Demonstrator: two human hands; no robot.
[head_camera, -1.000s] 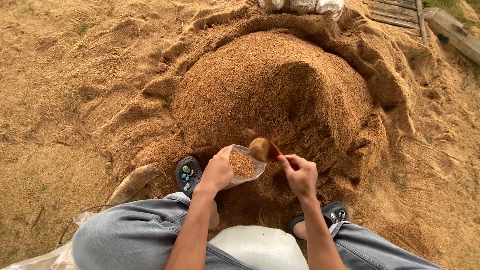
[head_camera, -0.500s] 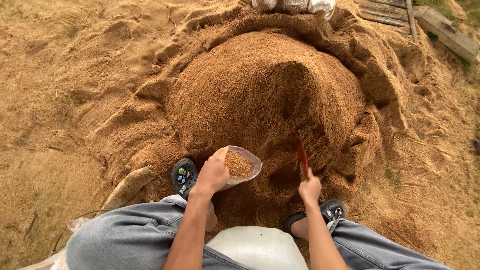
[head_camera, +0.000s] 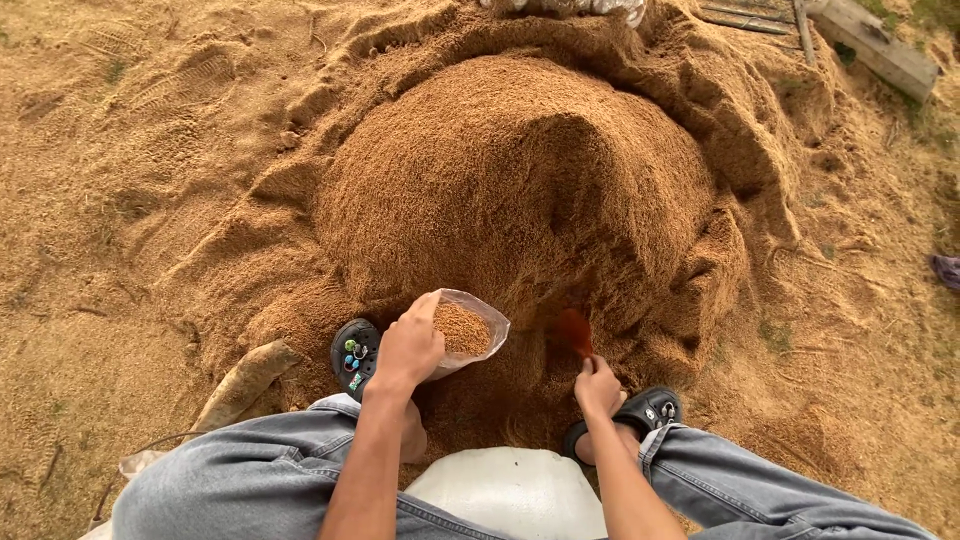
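While left hand (head_camera: 408, 348) grips 1 clear bag (head_camera: 470, 330), right hand (head_camera: 598, 385) fingers clasp 1 scoop (head_camera: 575, 332); 1 sawdust mound (head_camera: 520, 180).

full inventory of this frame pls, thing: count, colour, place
sawdust heap: 1, tan-brown, centre, with looser spread around it
clear bag: 1, transparent, partly filled with sawdust, at the heap's near foot
scoop: 1, reddish, dug into the heap's near side
white sack: 1, white, bottom centre between the legs
planks: a few, grey wood, top right corner
clogs: 2, black, either side of the near foot of the heap
jeans: 1 pair, blue-grey, bottom edge
left hand: 1, grip shut on the clear bag's rim
right hand: 1, grip shut on the scoop's handle
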